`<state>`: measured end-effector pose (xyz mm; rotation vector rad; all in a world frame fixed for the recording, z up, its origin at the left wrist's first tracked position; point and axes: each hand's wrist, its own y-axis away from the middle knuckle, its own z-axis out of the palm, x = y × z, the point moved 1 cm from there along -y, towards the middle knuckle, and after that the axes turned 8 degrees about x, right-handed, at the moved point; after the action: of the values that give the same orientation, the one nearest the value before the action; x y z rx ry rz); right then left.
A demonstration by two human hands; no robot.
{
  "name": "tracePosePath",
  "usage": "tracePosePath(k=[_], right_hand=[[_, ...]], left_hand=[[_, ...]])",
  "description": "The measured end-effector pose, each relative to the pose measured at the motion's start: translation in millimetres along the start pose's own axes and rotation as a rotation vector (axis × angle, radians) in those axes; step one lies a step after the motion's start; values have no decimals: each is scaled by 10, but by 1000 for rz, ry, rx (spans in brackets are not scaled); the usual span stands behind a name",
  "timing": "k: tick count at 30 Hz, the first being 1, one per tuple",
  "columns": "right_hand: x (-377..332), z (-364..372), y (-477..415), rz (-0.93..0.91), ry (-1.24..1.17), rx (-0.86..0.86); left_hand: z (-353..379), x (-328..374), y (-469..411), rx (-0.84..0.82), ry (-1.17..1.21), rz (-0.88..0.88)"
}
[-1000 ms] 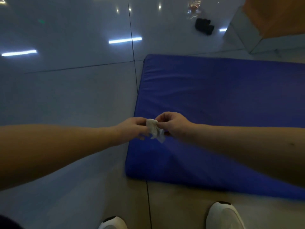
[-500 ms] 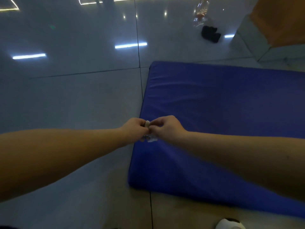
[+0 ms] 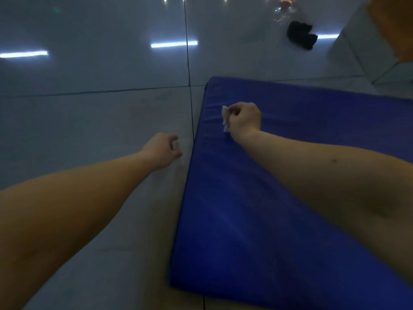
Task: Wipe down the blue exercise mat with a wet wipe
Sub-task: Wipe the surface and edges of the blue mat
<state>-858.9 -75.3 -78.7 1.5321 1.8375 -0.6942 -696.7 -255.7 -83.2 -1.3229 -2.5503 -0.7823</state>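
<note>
The blue exercise mat [image 3: 279, 198] lies on the tiled floor and fills the right half of the head view. My right hand [image 3: 244, 120] is over the mat's far left part, fingers curled, and grips a crumpled white wet wipe [image 3: 225, 117] that hangs down to the mat surface. Whether the wipe touches the mat is unclear. My left hand [image 3: 162, 151] hovers over the floor just left of the mat's edge. Its fingers are curled and pinch a small pale piece [image 3: 176, 145]; what that piece is, I cannot make out.
Glossy grey floor tiles [image 3: 89, 108] with light reflections spread to the left and beyond the mat. A black object [image 3: 300, 38] lies on the floor past the mat, with a clear glinting thing [image 3: 283, 10] behind it. A pale and orange block [image 3: 368, 48] stands at the far right.
My hands, which met over the mat's left edge holding the wipe together, have separated. The right hand carried the wipe farther onto the mat; the left moved off over the floor.
</note>
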Motion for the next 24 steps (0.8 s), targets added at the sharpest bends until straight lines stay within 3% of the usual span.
tracePosePath(k=[2, 6, 11, 14, 19, 24], right_hand=[[80, 68, -165, -61, 13, 30], [220, 176, -319, -184, 119, -122], [2, 314, -771, -229, 177, -42], [-299, 593, -1078, -323, 331, -13], [-612, 878, -1163, -570, 689, -237], [-365, 889, -785, -929, 691, -608]], left_hand=[[107, -3, -101, -45, 79, 19], [300, -17, -247, -56, 179, 32], [336, -9, -321, -64, 137, 35], [334, 5, -330, -74, 106, 18], [304, 0, -350, -78, 113, 0], [309, 21, -356, -63, 71, 11]])
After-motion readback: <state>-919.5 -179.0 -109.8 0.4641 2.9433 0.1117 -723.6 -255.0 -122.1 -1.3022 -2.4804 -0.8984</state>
